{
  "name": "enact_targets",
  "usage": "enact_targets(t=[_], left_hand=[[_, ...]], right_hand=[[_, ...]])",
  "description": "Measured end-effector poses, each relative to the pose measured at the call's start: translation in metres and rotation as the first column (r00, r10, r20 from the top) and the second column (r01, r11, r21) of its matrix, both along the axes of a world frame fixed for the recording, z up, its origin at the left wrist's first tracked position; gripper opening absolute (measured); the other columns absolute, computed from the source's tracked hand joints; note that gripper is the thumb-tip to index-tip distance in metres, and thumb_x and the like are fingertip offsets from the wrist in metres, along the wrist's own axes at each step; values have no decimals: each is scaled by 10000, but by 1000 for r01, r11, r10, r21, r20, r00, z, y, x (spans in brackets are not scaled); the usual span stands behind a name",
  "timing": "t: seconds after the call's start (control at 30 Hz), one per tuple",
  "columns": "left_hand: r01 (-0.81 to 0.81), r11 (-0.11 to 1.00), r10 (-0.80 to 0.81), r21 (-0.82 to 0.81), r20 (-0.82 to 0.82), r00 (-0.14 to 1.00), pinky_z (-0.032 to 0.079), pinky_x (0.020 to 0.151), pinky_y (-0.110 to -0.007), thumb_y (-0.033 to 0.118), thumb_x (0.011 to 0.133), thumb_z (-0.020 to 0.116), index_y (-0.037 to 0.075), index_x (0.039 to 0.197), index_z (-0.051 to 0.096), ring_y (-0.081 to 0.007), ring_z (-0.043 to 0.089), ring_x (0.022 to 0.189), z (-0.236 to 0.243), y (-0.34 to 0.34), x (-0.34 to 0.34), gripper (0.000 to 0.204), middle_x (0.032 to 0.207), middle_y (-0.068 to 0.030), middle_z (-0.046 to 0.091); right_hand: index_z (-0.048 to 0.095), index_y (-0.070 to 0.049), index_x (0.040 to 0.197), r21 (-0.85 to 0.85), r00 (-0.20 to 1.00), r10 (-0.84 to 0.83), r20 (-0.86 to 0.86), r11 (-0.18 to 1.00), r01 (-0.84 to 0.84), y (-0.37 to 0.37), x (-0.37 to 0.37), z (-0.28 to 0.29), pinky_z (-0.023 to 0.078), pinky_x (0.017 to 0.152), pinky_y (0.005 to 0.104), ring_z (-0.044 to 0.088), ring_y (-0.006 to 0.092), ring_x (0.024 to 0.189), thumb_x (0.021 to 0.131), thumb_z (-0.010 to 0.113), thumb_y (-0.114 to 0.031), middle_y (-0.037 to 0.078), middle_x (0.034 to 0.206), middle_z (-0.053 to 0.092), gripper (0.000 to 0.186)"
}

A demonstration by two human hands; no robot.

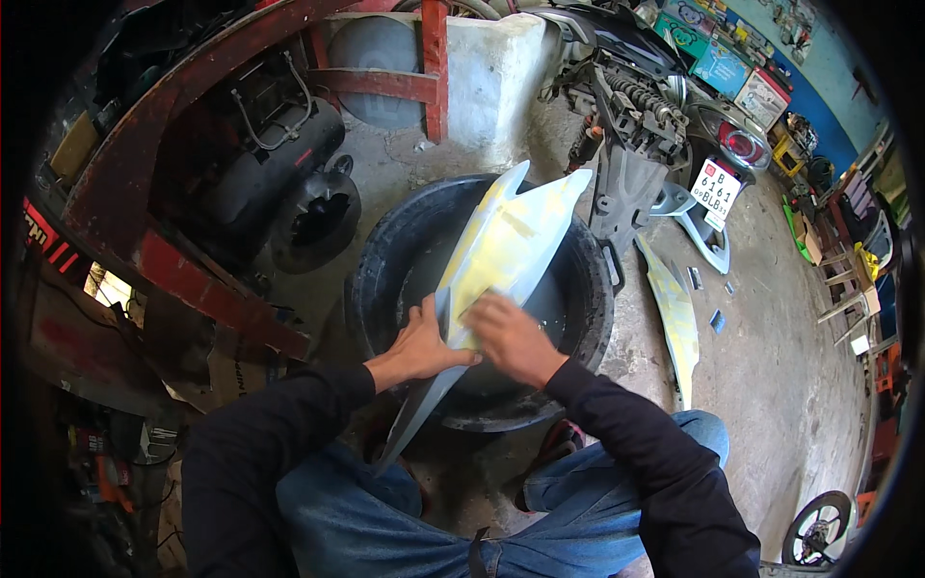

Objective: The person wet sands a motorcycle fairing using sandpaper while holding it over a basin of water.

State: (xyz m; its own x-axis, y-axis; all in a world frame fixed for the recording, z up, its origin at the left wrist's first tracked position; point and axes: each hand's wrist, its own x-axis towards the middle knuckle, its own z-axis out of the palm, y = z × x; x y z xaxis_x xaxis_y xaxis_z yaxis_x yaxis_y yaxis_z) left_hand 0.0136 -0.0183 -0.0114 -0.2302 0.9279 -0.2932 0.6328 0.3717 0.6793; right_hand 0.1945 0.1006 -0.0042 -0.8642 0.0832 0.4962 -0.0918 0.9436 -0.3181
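Observation:
A long motorcycle body panel, white-grey with yellow patches, lies slanted across a round black tub. Its pointed far end reaches over the tub's far rim, and its narrow grey end comes down toward my knees. With my left hand I grip the panel by its left edge, thumb across the near part. My right hand presses on the yellow face, fingers bent and close together. A dark edge shows at those fingertips, but what they hold is hidden. Cloudy water stands in the tub.
A second yellow-patched panel lies on the floor at right, near small blue pieces. Beyond the tub stands a partly stripped motorcycle. A red frame and a black tank crowd the left. A wheel is at lower right.

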Motion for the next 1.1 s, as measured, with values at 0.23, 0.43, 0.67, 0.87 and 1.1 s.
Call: enact_targets(t=[0.23, 0.43, 0.67, 0.87, 1.1], left_hand=[[-51, 999, 51, 4, 33, 998, 424, 1111, -483, 529, 675, 858, -25, 1560, 57, -510, 448, 1312, 7, 4, 8, 1315, 1392, -380, 354], [-213, 977, 207, 14, 172, 963, 362, 1153, -468, 486, 707, 833, 32, 1598, 127, -441, 410, 1344, 27, 7, 23, 1225, 1380, -351, 423], [-230, 969, 180, 88, 388, 904, 373, 1142, -448, 427, 710, 829, 64, 1602, 207, -427, 405, 1345, 48, -3, 18, 1146, 1408, -341, 402], [-223, 958, 179, 180, 230, 957, 400, 1113, -411, 308, 652, 864, 82, 1595, 274, -377, 423, 1317, 83, -19, 21, 1135, 1373, -284, 438], [-271, 945, 232, 182, 211, 950, 415, 1099, -377, 319, 666, 845, 2, 1586, 247, -361, 423, 1306, 82, -9, 28, 1142, 1358, -284, 411]], right_hand=[[663, 21, 1169, -73, 998, -55, -8, 996, 54, -6, 1, 7, 446, 1067, 462, 543, 371, 1198, 793, 616, -32, 164, 1178, 625, 383], [655, 23, 1193, -90, 980, -196, 45, 976, 199, 24, 4, 23, 442, 1072, 452, 538, 366, 1207, 803, 616, -38, 159, 1190, 619, 397], [670, -8, 1200, -170, 984, -177, 26, 969, 179, 27, 4, 51, 462, 1038, 439, 561, 354, 1191, 825, 600, -40, 152, 1173, 630, 382], [673, -9, 1223, -209, 978, -205, -33, 958, 194, 22, 18, 60, 450, 1073, 435, 574, 362, 1207, 811, 583, 25, 162, 1230, 629, 423], [665, -3, 1214, -154, 990, -139, -30, 979, 132, 16, 13, 68, 445, 1080, 454, 569, 364, 1212, 809, 607, 8, 157, 1209, 637, 409]])
